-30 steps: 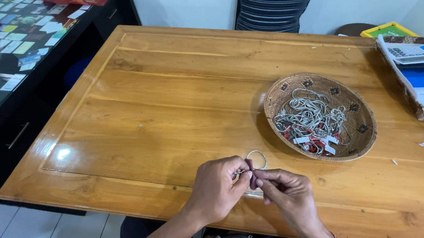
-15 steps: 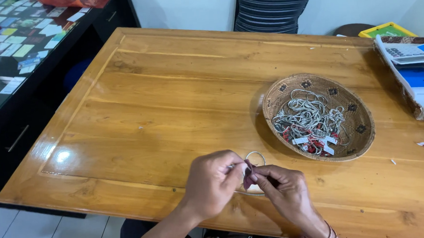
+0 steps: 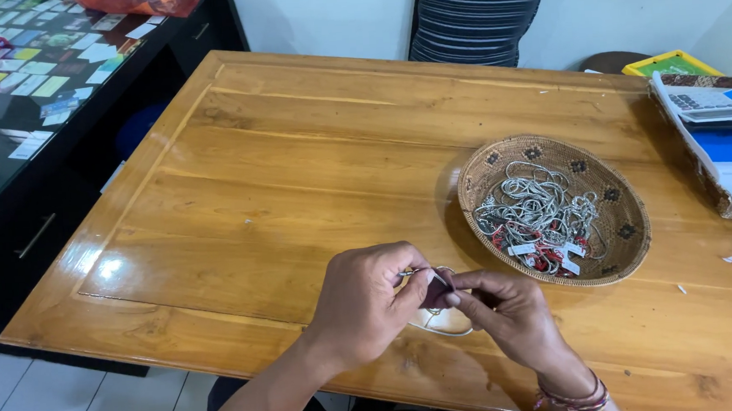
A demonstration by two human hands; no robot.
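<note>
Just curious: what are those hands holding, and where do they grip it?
Both hands pinch a thin silver chain near its end, the left hand by fingertips, the right hand pressing a small dark red piece against it.

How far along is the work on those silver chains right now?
Nothing finished shows: no chains lie set aside on the wooden table. In hand: the left hand and right hand pinch one silver chain with a small dark red piece. Left: a tangled pile of silver chains fills the woven basket.
</note>
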